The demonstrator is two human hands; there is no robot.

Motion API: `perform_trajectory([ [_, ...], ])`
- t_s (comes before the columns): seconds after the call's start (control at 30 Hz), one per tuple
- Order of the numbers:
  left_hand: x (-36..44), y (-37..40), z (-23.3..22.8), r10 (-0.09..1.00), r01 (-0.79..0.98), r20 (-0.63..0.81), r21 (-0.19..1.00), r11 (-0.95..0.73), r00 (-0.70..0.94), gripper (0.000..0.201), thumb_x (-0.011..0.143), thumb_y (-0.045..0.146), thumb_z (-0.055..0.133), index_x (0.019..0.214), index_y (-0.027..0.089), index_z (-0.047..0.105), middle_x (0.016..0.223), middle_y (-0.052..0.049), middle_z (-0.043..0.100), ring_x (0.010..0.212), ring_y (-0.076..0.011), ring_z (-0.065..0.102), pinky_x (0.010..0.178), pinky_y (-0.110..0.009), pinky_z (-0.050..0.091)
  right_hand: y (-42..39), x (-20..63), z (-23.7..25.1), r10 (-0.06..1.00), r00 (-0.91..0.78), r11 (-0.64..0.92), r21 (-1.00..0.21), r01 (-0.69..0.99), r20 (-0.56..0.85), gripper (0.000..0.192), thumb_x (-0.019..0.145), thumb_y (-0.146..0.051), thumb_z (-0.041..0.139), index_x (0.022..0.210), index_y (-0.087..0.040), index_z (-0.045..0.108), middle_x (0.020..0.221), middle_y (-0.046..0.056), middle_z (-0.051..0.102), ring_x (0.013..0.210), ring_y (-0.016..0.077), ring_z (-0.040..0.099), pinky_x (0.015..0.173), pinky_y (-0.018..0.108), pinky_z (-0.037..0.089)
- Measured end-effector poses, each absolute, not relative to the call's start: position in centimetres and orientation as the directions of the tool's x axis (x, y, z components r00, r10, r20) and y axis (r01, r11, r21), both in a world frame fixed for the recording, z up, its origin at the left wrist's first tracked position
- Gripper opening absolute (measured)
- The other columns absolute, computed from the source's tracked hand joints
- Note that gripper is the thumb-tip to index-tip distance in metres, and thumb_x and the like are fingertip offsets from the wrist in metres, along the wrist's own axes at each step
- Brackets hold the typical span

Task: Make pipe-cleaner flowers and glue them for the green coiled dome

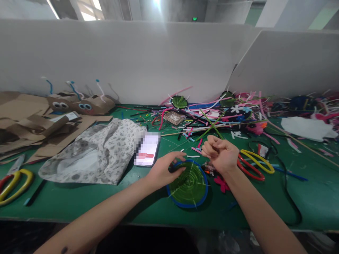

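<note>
Green woven disc (188,184) with a blue rim lies on the mat (79,201) right in front of me. I see my left hand (161,171) resting on its near-left edge, fingers stretched flat across the rim. My right hand (219,152) hovers just above its far-right side, fingers curled into a loose fist; whether they pinch anything I cannot tell. Phone (147,150) lies just left, scissors (254,164) just right.

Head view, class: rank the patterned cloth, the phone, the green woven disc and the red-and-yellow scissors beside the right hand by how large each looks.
1. Patterned cloth, clearly largest.
2. Green woven disc.
3. Red-and-yellow scissors and phone look about alike, so I will not rank them; the right hand hides part of the scissors.
</note>
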State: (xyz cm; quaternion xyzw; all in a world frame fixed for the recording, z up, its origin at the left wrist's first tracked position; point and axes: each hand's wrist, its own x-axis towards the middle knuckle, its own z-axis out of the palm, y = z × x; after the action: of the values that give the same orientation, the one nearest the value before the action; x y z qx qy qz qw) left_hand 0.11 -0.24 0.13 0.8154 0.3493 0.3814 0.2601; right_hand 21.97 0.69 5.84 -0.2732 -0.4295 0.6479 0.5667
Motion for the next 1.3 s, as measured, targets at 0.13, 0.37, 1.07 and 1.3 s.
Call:
perform_trajectory([
  [0.13,0.1,-0.2,0.1,0.764,0.371,0.441,0.686,-0.625,0.471,0.041,0.083,0.025,0.064,0.122,0.025,0.052,0.102,-0.003,0.071,0.089,-0.0176,0.067,0.075,-0.03,0.057,0.8,22.0,5.6,0.969,-0.201,0.027,-0.874,-0.485,0.141,0.013,0.056,-0.024,0.048,0.051,-0.024,0.036,0.042,-0.005,0.019,0.043,0.0115,0.013,0.045,0.027,0.015],
  [0.37,0.1,-0.2,0.1,0.761,0.372,0.448,0.682,-0.63,0.469,0.041,0.083,0.025,0.064,0.122,0.025,0.051,0.102,-0.002,0.071,0.09,-0.0172,0.067,0.076,-0.03,0.057,1.0,22.1,5.2,0.975,-0.181,0.032,-0.881,-0.472,0.133,0.02,0.061,-0.019,0.047,0.045,-0.022,0.035,0.04,-0.005,0.018,0.04,0.0103,0.015,0.045,0.027,0.016],
  [1.07,0.0,-0.2,0.9,0.802,0.36,0.363,0.752,-0.553,0.474,0.042,0.086,0.031,0.063,0.124,0.028,0.046,0.106,-0.002,0.067,0.086,-0.0164,0.065,0.072,-0.029,0.053,0.9,21.2,4.7,0.984,-0.112,0.119,-0.978,-0.173,0.14,0.012,0.064,-0.029,0.066,0.066,-0.019,0.06,0.048,-0.006,0.042,0.042,0.0063,0.029,0.043,0.022,0.022],
  [1.3,-0.2,1.1,3.0,0.813,0.395,0.451,0.716,-0.576,0.369,0.02,0.092,0.036,0.056,0.107,0.023,0.06,0.099,-0.004,0.068,0.093,-0.018,0.064,0.076,-0.029,0.05,0.7,20.3,4.7,0.979,-0.039,0.203,-0.978,0.044,0.201,0.022,0.057,-0.032,0.084,0.068,-0.019,0.071,0.064,0.0,0.065,0.059,0.012,0.056,0.057,0.024,0.045],
])
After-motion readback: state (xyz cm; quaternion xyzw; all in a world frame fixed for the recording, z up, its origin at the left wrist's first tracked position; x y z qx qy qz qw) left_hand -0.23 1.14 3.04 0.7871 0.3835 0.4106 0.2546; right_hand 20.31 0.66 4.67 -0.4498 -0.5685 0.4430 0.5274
